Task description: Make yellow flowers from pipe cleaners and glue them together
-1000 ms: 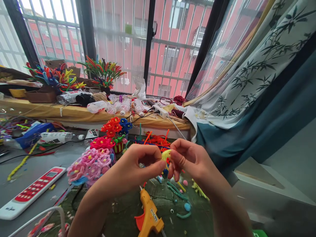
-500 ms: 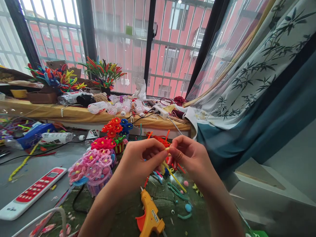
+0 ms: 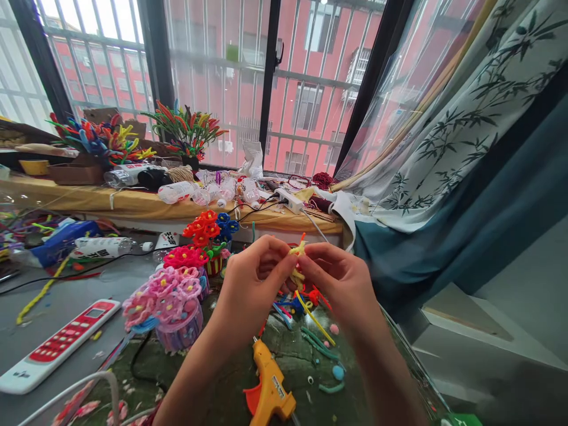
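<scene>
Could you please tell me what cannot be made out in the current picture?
All in the head view:
- Yellow piece: full shape hidden by the left hand and right hand, which pinch it.
- Glue gun: end of the handle cut off by the bottom edge.
- Gun's label: print too small to read.
- Green thing: cut off by the bottom edge; I can't identify it.

A windowsill [image 3: 84,200] draped in yellow cloth is crowded with plastic bottles [image 3: 176,192], a white power strip [image 3: 289,202] and two multicolored bunches of fuzzy stems [image 3: 104,141]. A pink building [image 3: 290,44] is seen through barred windows [image 3: 157,56], flanked at right by a bamboo-print curtain [image 3: 464,133] and a blue drape [image 3: 397,263]. On the gray counter [image 3: 84,290], a red-and-white remote control [image 3: 61,347] is displayed below a labeled bottle [image 3: 100,247] laid on its side, crossed by a black cable [image 3: 95,262].
</scene>
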A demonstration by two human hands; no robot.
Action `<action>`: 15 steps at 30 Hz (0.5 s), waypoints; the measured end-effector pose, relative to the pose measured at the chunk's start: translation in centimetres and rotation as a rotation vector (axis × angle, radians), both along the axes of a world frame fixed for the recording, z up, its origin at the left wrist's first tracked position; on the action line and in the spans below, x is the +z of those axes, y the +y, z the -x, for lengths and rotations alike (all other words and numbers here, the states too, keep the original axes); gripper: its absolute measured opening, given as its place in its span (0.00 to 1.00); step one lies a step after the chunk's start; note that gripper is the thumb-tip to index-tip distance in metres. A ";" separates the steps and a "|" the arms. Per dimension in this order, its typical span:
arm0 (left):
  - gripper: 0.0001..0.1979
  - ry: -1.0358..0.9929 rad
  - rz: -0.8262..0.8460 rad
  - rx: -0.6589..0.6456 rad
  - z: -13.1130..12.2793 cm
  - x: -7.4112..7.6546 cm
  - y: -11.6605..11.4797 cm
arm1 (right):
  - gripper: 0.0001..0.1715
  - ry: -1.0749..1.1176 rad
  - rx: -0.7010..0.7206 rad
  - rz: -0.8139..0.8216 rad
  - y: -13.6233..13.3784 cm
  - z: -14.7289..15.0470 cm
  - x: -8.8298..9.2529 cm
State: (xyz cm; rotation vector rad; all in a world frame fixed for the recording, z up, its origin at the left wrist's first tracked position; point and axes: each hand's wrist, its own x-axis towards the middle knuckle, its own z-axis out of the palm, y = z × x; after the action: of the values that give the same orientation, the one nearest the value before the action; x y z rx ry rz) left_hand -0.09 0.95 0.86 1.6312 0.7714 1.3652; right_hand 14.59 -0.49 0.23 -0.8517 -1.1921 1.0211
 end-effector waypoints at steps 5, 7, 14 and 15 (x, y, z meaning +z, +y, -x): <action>0.06 0.002 -0.002 0.096 -0.4 0.3 -0.2 | 0.05 0.002 -0.146 -0.084 0.1 0.2 -0.2; 0.06 -0.057 0.028 0.112 -0.7 0.5 -0.4 | 0.05 0.069 -0.177 -0.103 0.3 0.4 -0.3; 0.06 -0.180 0.048 0.158 -1.4 0.4 -1.0 | 0.10 0.310 -0.135 -0.021 0.8 1.2 -0.7; 0.06 -0.200 0.055 0.163 -1.4 0.4 -1.1 | 0.10 0.338 -0.133 -0.020 0.9 1.3 -0.7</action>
State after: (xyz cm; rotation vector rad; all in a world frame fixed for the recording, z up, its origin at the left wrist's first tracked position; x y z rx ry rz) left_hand 1.35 -0.10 1.25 1.3892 0.8281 1.5804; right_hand 13.31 0.37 -0.47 -0.6996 -0.8478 0.9965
